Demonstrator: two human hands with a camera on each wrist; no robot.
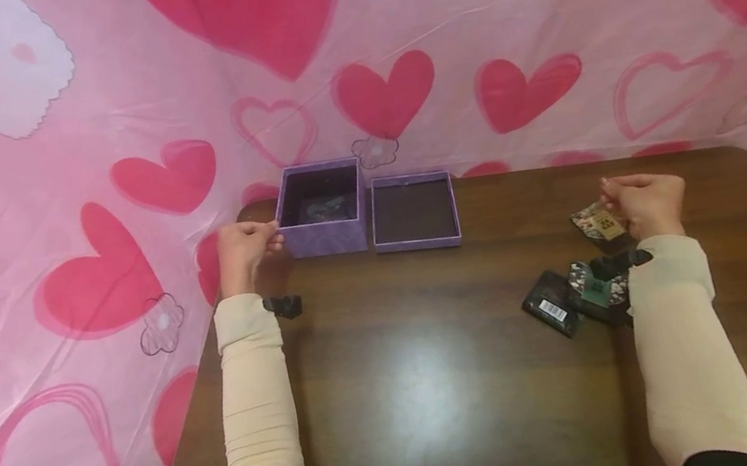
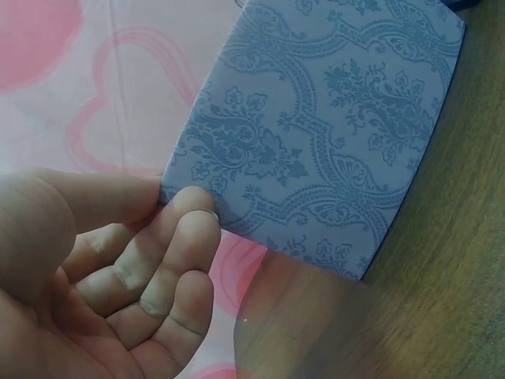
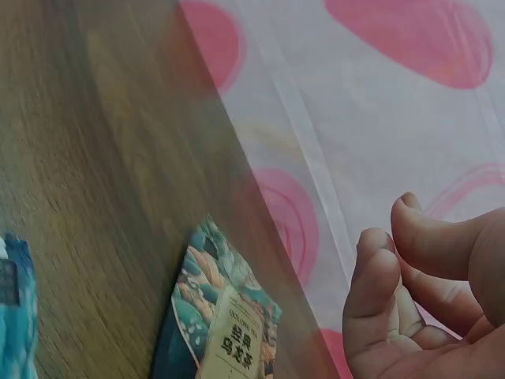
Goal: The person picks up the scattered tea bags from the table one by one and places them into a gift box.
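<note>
The left hand [image 1: 246, 249] rested at the 9 o'clock side of the open purple patterned cardboard box [image 1: 324, 208], its loosely curled fingertips [image 2: 193, 213] touching the box's lower left corner without enclosing it. The box stood upright, its opening facing up, at 12 o'clock on the dark brown wooden table [image 1: 427, 387]. Just beside it, at its 3 o'clock, the purple lid [image 1: 412, 211] lay with its inside upward. Two dark sachets [image 1: 578, 297] lay near the right forearm. The right hand [image 1: 646, 204], fingers [image 3: 375, 292] relaxed and holding nothing, hovered above a small patterned sachet [image 1: 597, 221] with a beige label, its long axis running toward 11 o'clock.
</note>
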